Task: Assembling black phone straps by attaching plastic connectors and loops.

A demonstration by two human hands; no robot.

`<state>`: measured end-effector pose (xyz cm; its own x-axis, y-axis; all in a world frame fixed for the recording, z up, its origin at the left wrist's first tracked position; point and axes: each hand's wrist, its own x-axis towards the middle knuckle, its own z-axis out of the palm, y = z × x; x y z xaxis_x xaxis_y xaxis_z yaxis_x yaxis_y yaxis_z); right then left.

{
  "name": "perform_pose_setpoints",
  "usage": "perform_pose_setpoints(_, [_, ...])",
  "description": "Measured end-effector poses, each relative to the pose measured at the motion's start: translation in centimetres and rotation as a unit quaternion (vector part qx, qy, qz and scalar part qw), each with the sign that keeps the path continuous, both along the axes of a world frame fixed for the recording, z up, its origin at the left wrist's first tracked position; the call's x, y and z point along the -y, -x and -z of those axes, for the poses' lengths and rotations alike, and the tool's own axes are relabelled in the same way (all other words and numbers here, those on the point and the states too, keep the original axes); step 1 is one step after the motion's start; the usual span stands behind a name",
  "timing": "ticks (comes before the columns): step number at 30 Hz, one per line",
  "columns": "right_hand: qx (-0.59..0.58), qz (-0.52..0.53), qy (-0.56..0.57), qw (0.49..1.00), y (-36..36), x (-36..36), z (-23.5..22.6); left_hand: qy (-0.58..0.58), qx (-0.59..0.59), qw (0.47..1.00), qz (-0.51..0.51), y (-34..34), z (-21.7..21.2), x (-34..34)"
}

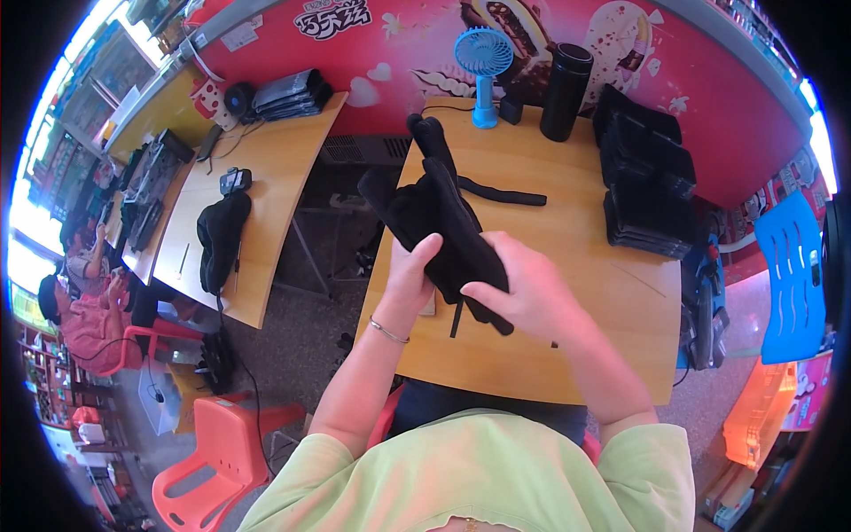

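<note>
Right now both hands hold one black fabric piece (441, 226) above the wooden surface (567, 257). Its long axis runs from upper left to lower right, slanting away from the body. The left hand (409, 273) pinches its lower edge from the left, thumb raised against the cloth; the right hand (525, 291) clamps the lower end, fingers curled over it. A black strap (496, 192) lies just beyond, stacked black pieces (645, 182) well to the right.
</note>
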<state>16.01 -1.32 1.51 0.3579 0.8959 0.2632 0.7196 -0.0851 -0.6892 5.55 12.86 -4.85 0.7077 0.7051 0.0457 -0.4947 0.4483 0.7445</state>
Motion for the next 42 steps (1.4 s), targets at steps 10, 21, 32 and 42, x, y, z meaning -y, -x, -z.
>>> perform_pose_setpoints(10, [-0.118, -0.025, 0.039, 0.992, -3.5, -0.4, 1.2, -0.061, 0.025, 0.989, 0.129, 4.4, 0.2, -3.0])
perform_pose_setpoints(21, [0.341, 0.12, -0.166, 0.917, -13.4, -3.6, -0.8, -0.099, -0.015, 0.983, 0.151, 8.0, -0.7, -4.4])
perform_pose_setpoints(32, [-0.225, -0.075, -0.041, 0.971, -10.1, -0.8, -1.9, -0.236, 0.034, 0.969, 0.069, 5.6, -4.6, -7.2])
perform_pose_setpoints(42, [-0.418, -0.265, 0.041, 0.868, -6.7, 0.1, -1.3, -0.253, 0.102, 0.954, 0.124, 3.8, -4.4, -5.6])
